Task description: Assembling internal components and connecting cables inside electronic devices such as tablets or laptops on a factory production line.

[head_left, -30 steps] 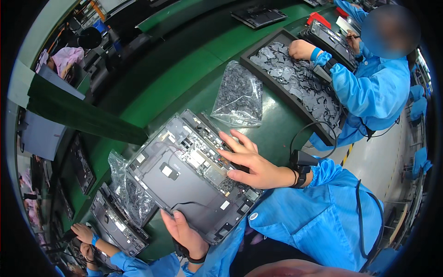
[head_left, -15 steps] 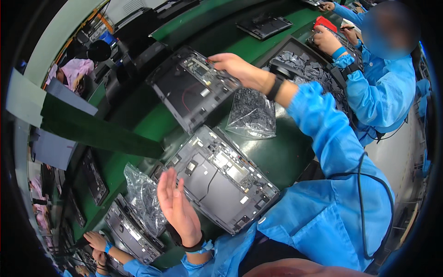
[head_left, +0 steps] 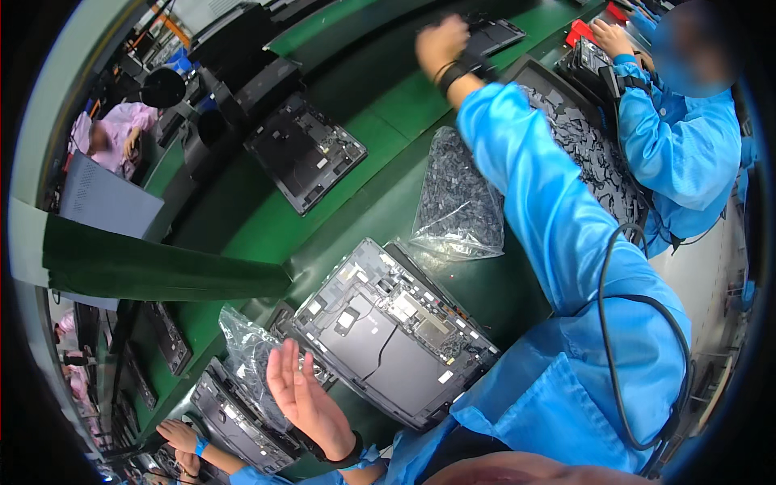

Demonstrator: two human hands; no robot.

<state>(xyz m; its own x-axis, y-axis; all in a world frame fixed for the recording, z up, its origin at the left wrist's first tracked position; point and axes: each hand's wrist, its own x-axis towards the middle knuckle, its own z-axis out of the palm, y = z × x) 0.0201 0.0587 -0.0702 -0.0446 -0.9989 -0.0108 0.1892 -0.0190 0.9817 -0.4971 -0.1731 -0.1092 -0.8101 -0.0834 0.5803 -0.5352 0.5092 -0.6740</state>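
An open laptop base (head_left: 384,343) lies right in front of me, its circuit board, black cable and dark grey panels showing. My left hand (head_left: 311,404) is beside its left edge, palm up and fingers stretched, holding nothing. My right hand (head_left: 443,50) reaches far out over the green bench, close to another dark laptop base (head_left: 495,35). Motion blurs that hand, and its fingers are mostly turned from view. Beyond the near base, a second opened laptop base (head_left: 303,153) lies on the green strip.
A clear bag of small black pieces (head_left: 459,198) lies near my right arm. Past it, a dark tray (head_left: 537,74) holds grey scraps. At left are another clear bag (head_left: 250,347) and stacked laptop parts (head_left: 234,420). Co-workers sit right (head_left: 679,137) and lower left (head_left: 182,436).
My right hand has let go of the opened laptop base, which now lies on the green strip, and has moved away toward the far bench. My left hand has barely moved.
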